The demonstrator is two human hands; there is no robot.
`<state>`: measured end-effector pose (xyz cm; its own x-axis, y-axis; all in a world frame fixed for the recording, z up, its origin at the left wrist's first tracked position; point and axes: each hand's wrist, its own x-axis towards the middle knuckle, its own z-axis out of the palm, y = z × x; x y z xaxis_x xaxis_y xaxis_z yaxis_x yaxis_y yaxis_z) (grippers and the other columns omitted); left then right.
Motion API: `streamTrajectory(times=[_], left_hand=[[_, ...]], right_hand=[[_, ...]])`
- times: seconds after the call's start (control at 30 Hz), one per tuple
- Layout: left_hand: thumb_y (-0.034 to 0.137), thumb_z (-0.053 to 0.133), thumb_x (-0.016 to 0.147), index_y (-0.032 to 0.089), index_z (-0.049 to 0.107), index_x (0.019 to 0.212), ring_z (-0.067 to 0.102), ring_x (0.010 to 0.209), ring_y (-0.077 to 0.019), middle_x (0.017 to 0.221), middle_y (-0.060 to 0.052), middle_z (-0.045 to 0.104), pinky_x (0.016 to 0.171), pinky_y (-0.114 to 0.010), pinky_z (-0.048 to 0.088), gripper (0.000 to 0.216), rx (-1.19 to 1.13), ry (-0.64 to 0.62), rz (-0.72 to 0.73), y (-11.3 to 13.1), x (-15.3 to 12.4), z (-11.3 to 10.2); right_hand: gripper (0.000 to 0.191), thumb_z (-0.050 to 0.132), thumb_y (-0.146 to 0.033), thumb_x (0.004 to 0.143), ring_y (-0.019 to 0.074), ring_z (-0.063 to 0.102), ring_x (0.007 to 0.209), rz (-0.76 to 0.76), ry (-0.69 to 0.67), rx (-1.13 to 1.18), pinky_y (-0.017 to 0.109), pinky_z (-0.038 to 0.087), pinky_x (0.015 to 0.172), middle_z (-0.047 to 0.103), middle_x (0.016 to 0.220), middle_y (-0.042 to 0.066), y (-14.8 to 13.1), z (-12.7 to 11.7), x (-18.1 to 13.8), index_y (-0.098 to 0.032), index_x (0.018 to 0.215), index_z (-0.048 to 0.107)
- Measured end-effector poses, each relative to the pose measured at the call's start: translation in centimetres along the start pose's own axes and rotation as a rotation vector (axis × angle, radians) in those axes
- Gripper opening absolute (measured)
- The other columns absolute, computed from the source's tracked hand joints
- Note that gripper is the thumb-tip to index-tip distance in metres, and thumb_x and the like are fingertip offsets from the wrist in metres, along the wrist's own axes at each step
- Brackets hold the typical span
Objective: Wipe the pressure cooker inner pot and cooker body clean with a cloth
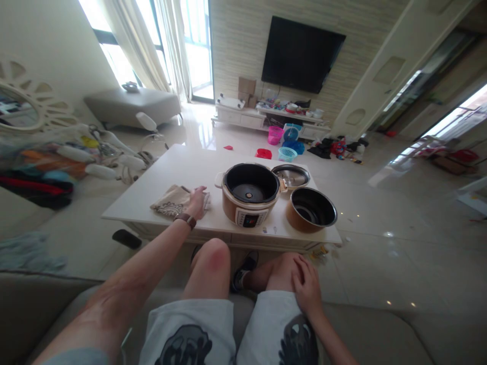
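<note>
My left hand reaches out over the low white table and rests on a crumpled beige patterned cloth, fingers curled onto its edge. Just right of it stands an open orange-and-white rice cooker, its lid tipped back behind. The cooker's metal inner pot sits on the table to the right. My right hand lies flat on my right knee, fingers spread, holding nothing.
I sit on a grey sofa with my knees against the table's front edge. Clutter and white bottles lie on the floor at the left. Coloured baskets, a TV stand and a wall TV are beyond.
</note>
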<state>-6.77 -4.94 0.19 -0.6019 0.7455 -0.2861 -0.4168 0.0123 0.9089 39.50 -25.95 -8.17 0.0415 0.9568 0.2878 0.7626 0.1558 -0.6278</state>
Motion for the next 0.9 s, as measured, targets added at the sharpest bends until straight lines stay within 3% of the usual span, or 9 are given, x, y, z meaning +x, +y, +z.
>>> streamTrajectory(times=[0.13, 0.23, 0.37, 0.5, 0.63, 0.73, 0.8, 0.9], left_hand=[[0.034, 0.074, 0.078, 0.020, 0.062, 0.084, 0.060, 0.089, -0.0190, 0.088, -0.002, 0.066, 0.078, -0.030, 0.048, 0.019, 0.001, -0.072, -0.054, -0.4, -2.3, 5.0], [0.036, 0.076, 0.078, 0.021, 0.062, 0.085, 0.063, 0.085, -0.0186, 0.084, -0.001, 0.066, 0.078, -0.030, 0.051, 0.022, -0.063, -0.026, -0.072, -0.8, -3.1, 7.6], [0.039, 0.081, 0.077, 0.021, 0.060, 0.087, 0.064, 0.082, -0.0164, 0.083, 0.000, 0.067, 0.081, -0.031, 0.053, 0.029, -0.206, 0.081, 0.016, -1.8, -2.3, 9.2], [0.041, 0.078, 0.078, 0.019, 0.062, 0.089, 0.064, 0.081, -0.0156, 0.085, -0.001, 0.068, 0.081, -0.030, 0.053, 0.029, -0.250, 0.079, 0.114, -3.0, -1.3, 9.2], [0.042, 0.078, 0.076, 0.019, 0.061, 0.090, 0.063, 0.077, -0.0153, 0.083, -0.001, 0.068, 0.076, -0.030, 0.052, 0.031, -0.279, 0.064, 0.151, -3.6, -1.1, 9.0], [0.044, 0.080, 0.074, 0.018, 0.061, 0.088, 0.060, 0.072, -0.0135, 0.081, 0.000, 0.068, 0.071, -0.028, 0.050, 0.035, -0.293, 0.036, 0.157, -3.7, -1.1, 8.9], [0.045, 0.081, 0.073, 0.017, 0.062, 0.088, 0.059, 0.070, -0.0127, 0.081, 0.000, 0.068, 0.069, -0.028, 0.050, 0.036, -0.288, 0.028, 0.157, -3.7, -1.1, 8.9], [0.047, 0.081, 0.073, 0.017, 0.063, 0.088, 0.059, 0.069, -0.0129, 0.079, 0.000, 0.067, 0.068, -0.028, 0.050, 0.038, -0.273, 0.043, 0.147, -3.8, -0.8, 9.0]], right_hand=[[0.048, 0.057, -0.045, 0.098, 0.0353, 0.059, 0.134, 0.027, 0.015, -0.003, 0.062, 0.043, 0.120, 0.068, 0.144, 0.016, 0.5, -0.2, -0.3, -0.018, 0.133, 0.074], [0.048, 0.057, -0.046, 0.098, 0.0348, 0.060, 0.134, 0.057, 0.026, 0.016, 0.061, 0.044, 0.120, 0.069, 0.143, 0.015, 1.0, -0.5, -0.7, -0.020, 0.133, 0.075], [0.048, 0.057, -0.047, 0.097, 0.0361, 0.061, 0.134, 0.082, 0.032, 0.027, 0.062, 0.045, 0.119, 0.070, 0.142, 0.016, 1.1, -0.8, -1.0, -0.019, 0.132, 0.075], [0.041, 0.062, -0.043, 0.092, 0.0376, 0.065, 0.132, 0.093, 0.049, 0.018, 0.062, 0.045, 0.119, 0.075, 0.136, 0.015, -0.5, -0.9, 0.7, -0.021, 0.121, 0.079], [0.048, 0.064, -0.047, 0.090, 0.0352, 0.065, 0.133, 0.228, 0.168, 0.252, 0.057, 0.044, 0.120, 0.075, 0.137, 0.015, -4.6, 0.5, 7.3, -0.020, 0.128, 0.074], [0.054, 0.067, -0.051, 0.084, 0.0319, 0.065, 0.135, 0.368, 0.209, 0.600, 0.049, 0.049, 0.116, 0.074, 0.140, 0.015, -8.3, 3.3, 14.9, -0.020, 0.128, 0.073], [0.053, 0.069, -0.051, 0.078, 0.0294, 0.069, 0.127, 0.475, 0.264, 0.798, 0.044, 0.054, 0.109, 0.077, 0.132, 0.012, -10.2, 5.7, 19.6, -0.020, 0.121, 0.074], [0.043, 0.062, -0.051, 0.081, 0.0249, 0.074, 0.109, 0.414, 0.302, 0.944, 0.039, 0.057, 0.097, 0.080, 0.114, 0.008, -11.6, 9.0, 24.2, -0.021, 0.108, 0.074]])
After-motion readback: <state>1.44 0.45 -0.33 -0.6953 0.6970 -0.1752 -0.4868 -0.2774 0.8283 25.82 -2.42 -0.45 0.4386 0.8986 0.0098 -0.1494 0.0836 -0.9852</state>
